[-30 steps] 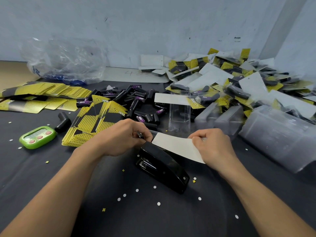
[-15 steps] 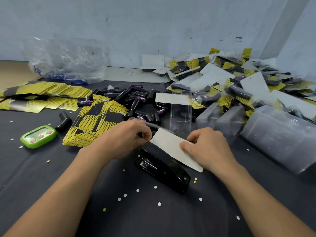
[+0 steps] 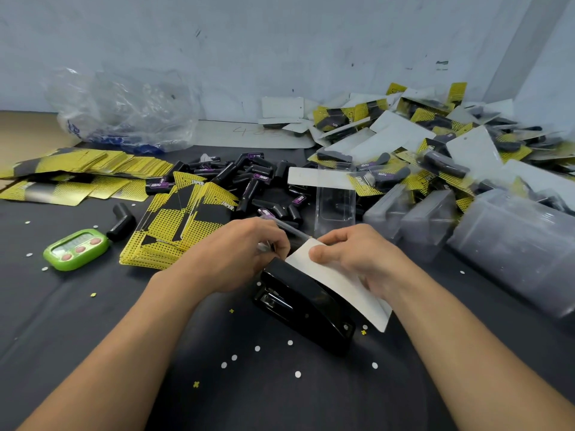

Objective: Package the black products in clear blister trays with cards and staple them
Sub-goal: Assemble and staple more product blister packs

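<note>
While the right hand (image 3: 357, 259) pinches the white-backed card (image 3: 342, 286), thumb on top and the other fingers tucked beneath, the card lies along the right flank of the black stapler (image 3: 306, 306).

Axes: card and stapler run parallel, far-left to near-right. The card's far corner sits just beside the stapler's far end.

Left hand (image 3: 236, 253): at that same far end, fingers (image 3: 281, 244) curled tight. What they hold is hidden, so I cannot tell.

Not resolved: whether the card edge is inside the stapler's mouth, and whether a tray and product sit under the card.

Judgement: 1 pack is at the stapling step. The next move turns on the card edge going leftward into the stapler. The left hand is nearer the stapler's top, so it is better placed to press.

Room: the table (image 3: 217, 384) is open on the near side. Stacked clear trays (image 3: 435, 225) crowd the right, loose black products (image 3: 258, 185) the far side, and yellow cards (image 3: 183, 222) the left.
</note>
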